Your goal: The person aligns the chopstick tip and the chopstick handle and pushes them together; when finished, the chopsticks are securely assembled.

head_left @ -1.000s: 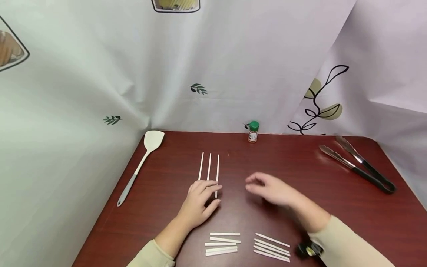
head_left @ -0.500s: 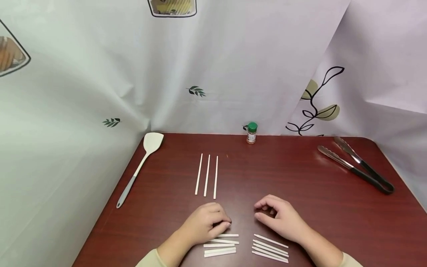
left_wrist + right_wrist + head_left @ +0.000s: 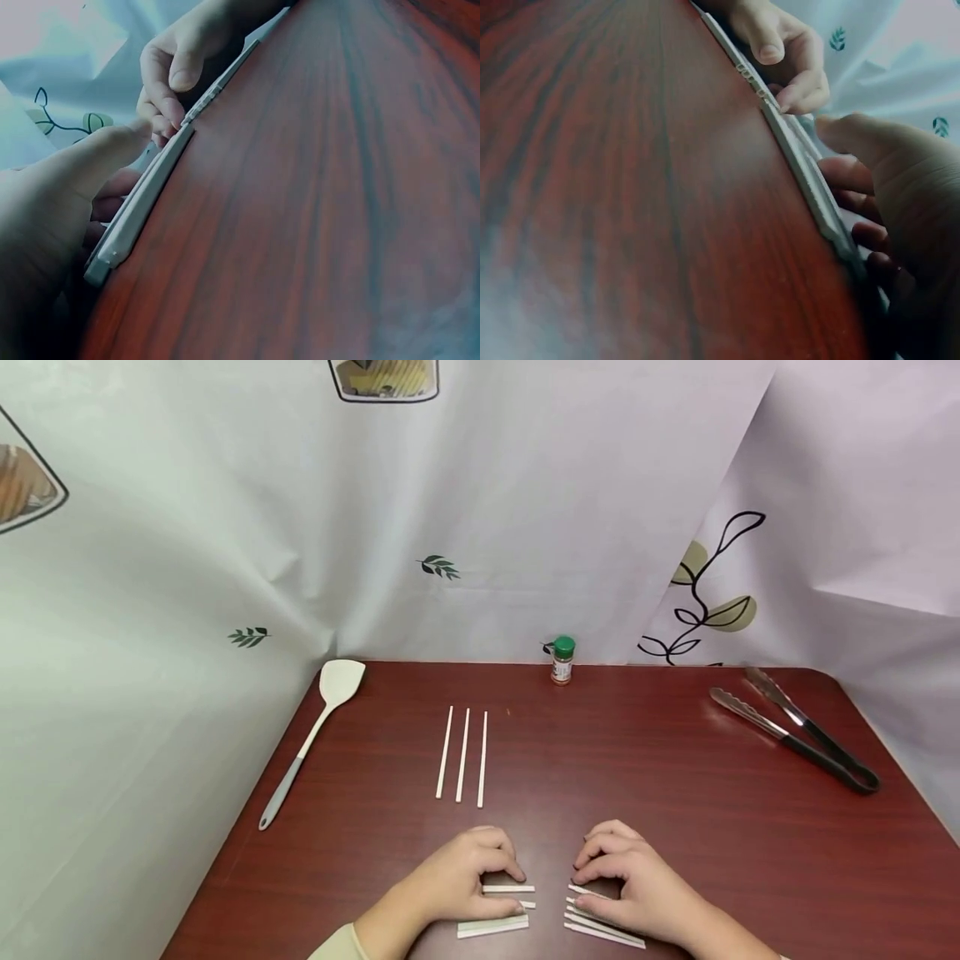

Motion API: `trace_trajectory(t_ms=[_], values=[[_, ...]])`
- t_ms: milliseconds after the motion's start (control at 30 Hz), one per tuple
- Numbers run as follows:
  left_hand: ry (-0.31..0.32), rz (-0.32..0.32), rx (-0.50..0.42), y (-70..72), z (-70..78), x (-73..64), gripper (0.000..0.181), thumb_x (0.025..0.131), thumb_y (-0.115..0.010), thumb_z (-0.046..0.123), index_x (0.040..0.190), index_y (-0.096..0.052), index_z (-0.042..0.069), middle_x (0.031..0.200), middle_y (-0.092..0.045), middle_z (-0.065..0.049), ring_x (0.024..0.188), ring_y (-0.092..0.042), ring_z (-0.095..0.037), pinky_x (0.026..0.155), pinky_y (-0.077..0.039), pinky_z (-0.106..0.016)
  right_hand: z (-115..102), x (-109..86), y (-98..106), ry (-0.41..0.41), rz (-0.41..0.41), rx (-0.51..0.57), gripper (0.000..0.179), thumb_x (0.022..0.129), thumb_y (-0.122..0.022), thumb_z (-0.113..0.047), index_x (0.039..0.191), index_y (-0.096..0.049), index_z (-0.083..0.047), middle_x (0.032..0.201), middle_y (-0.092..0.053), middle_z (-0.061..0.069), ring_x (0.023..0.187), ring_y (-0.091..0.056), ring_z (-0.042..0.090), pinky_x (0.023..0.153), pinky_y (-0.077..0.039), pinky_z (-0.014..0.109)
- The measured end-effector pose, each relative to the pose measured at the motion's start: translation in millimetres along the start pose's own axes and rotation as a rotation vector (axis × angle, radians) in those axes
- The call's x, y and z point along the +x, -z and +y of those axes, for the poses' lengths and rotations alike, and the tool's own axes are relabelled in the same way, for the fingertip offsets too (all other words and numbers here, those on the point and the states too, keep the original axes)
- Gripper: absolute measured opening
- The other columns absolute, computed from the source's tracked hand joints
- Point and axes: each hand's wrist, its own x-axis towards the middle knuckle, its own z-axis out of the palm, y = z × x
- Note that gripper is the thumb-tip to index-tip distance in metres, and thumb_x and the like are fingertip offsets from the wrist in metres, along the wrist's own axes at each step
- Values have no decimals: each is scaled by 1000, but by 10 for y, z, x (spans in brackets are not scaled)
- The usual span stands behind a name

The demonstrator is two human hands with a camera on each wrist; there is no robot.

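My left hand [image 3: 465, 877] is over a group of short white sticks [image 3: 493, 927] near the front of the table. Its fingers are bent, with the thumb apart from them, and one stick shows in the gap. My right hand [image 3: 648, 889] is over a second group of thin white sticks [image 3: 604, 935], its thumb and fingers likewise apart. Part of each group is hidden under the hands. In the left wrist view, the left thumb [image 3: 97, 154] is above a stick [image 3: 150, 191]. Farther back, three white sticks [image 3: 462, 756] lie side by side, pointing away.
A white spatula [image 3: 341, 681] with a grey handle lies at the left edge of the table [image 3: 637, 752]. A green-capped spice jar [image 3: 562, 662] stands at the back by the white curtain [image 3: 480, 510]. Metal tongs [image 3: 795, 727] with black handles lie spread at the right.
Both hands have come back from the middle of the table to the two front groups of sticks. The left hand has left the three upright-lying sticks, which stay in place.
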Motion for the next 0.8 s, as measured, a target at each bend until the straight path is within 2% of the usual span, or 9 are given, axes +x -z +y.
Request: trace_trajectory(t_ms=[167, 267, 467, 533, 667, 800], values=[[-3, -7, -39, 6, -14, 2, 25, 78, -96, 32, 95, -82, 20, 92, -62, 13, 90, -55, 2, 83, -46, -10, -7, -15, 2, -55, -80, -35, 32, 71, -99, -32, 98, -82, -37, 110, -65, -27, 116, -57, 11, 97, -38, 34], [-12, -8, -39, -8, -14, 8, 22, 79, -95, 30, 95, -83, 20, 91, -62, 14, 89, -55, 2, 82, -45, -10, -17, -28, 10, -70, -110, -56, 34, 70, -99, -34, 99, -83, -37, 111, -64, -28, 117, -54, 7, 95, -36, 35], [-8, -8, -11, -23, -6, 10, 14, 82, -93, 27, 92, -84, 23, 88, -62, 17, 86, -53, 3, 81, -44, -10, -22, -24, 7, -47, -106, -47, 29, 73, -98, -31, 97, -83, -40, 111, -65, -25, 117, -53, 7, 94, -35, 34], [9, -14, 8, -27, 10, 16, 12, 83, -93, 28, 91, -84, 24, 88, -63, 18, 84, -53, 3, 81, -43, -11, -28, -21, 5, -41, -101, -41, 27, 75, -97, -32, 96, -83, -41, 111, -65, -24, 116, -54, 9, 94, -34, 34], [91, -46, 13, -36, 81, 40, 13, 80, -94, 28, 89, -84, 24, 85, -64, 18, 82, -51, 3, 84, -42, -13, -49, -9, 0, -30, -78, -39, 25, 75, -97, -32, 94, -83, -40, 110, -67, -23, 114, -55, 13, 93, -35, 36], [150, -70, 43, -39, 152, 55, 15, 78, -95, 29, 86, -82, 27, 84, -65, 21, 82, -47, 6, 85, -40, -15, -96, -2, -14, -86, -74, -39, 24, 74, -97, -34, 90, -81, -42, 105, -65, -25, 113, -55, 13, 95, -35, 39]])
